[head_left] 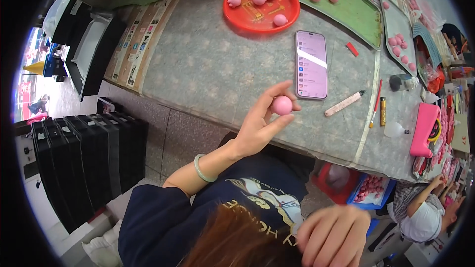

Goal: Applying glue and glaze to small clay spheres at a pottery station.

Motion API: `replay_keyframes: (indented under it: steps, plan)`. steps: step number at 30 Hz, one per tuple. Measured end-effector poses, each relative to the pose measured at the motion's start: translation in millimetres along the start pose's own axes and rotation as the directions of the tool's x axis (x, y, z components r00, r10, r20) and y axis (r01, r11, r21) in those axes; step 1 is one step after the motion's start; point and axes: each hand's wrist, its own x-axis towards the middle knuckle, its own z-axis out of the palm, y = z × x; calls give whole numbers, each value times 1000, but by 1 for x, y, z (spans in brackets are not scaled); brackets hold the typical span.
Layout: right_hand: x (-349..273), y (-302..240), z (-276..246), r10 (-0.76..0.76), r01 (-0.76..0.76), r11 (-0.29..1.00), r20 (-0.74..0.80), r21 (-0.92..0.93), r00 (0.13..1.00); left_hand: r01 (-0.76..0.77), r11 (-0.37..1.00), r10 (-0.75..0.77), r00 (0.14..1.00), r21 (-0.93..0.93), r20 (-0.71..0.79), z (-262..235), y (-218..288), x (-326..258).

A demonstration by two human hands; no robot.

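Pink ball (282, 105), in left hand's (261, 121) fingertips (284, 85), above table (213, 64)

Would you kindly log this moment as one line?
left hand: holds pink ball | right hand: near shirt, palm hidden | table: lit phone, red tray with pink pieces

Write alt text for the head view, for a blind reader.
A bare left hand holds a round pink ball over a mottled grey tabletop, while the bare right hand shows at the picture's lower edge. Beyond lie a lit rectangular phone, a round red plastic tray with five pink pieces and a green rectangular tray with two.
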Motion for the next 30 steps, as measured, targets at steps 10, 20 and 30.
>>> replay_keyframes:
  steps: [10,20,30]
  plan:
    - [-40,58,-44,6,-292,945,-884,-148,467,-400,707,385,909,582,157,20,-1,0]
    - [-63,50,-62,16,-177,980,-857,-88,515,-75,952,38,991,297,129,23,3,-10]
    - [-66,49,-60,-34,-299,932,-870,-206,492,-47,930,-44,971,365,236,22,7,-7]
